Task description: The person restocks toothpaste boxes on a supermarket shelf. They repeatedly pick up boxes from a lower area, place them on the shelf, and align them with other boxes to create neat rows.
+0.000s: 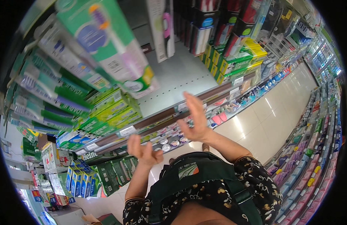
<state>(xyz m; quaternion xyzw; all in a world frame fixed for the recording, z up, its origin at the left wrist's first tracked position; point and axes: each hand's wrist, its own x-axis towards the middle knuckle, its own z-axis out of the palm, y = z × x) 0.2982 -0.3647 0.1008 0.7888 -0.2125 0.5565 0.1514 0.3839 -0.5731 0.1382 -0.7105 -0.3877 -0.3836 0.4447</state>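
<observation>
My right hand (196,119) is raised in front of the shelf edge, fingers spread and thumb apart, holding nothing. Lower and to its left, my left hand (144,150) is before the price-label strip, its fingers loosely bent and apart, with nothing in it. Both hands are slightly blurred. Beyond them lies a grey perforated metal shelf (173,80). Stacked green and yellow toothpaste boxes (115,108) stand on its left part, nearest my left hand. Above these hangs a large green and white toothbrush pack (109,45). More green and yellow boxes (233,62) are stacked at the shelf's right.
Several toothbrush packs (49,88) hang on hooks at left. A pink and white toothbrush pack (161,32) hangs at the back. Blue and yellow boxes (80,179) stand at lower left. Across the tiled aisle (261,112), a long stocked shelf (304,157) curves along the right.
</observation>
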